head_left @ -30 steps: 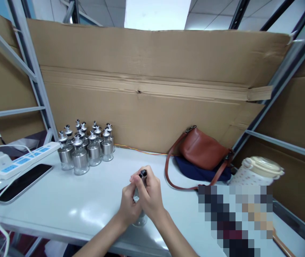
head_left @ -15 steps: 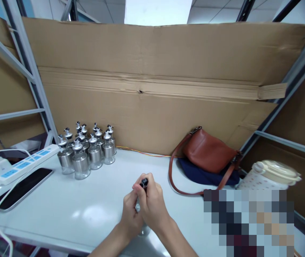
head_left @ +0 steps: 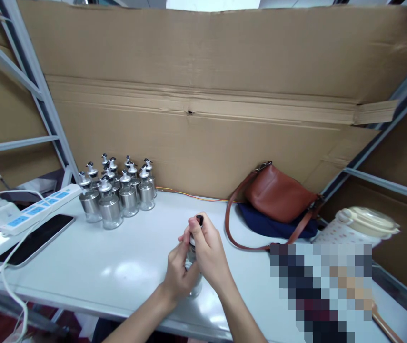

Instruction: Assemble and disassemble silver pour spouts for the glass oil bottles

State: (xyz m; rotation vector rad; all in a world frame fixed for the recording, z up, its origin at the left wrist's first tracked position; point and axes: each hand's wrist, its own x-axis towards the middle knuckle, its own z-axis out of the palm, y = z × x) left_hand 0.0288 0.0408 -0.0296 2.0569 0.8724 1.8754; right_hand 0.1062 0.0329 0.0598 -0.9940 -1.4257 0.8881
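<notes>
Evidently, left hand (head_left: 179, 275) and, higher, right hand (head_left: 210, 255) are wrapping fingers (head_left: 196, 229) snugly round the bottle (head_left: 195, 289) — hiding its middle — long axis running near-upright, dark tip (head_left: 199, 219) pointing up.

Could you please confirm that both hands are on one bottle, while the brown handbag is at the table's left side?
Not quite: the head view shows the brown handbag at the right side of the table, not the left. The left hand and right hand are both on one bottle.
</notes>
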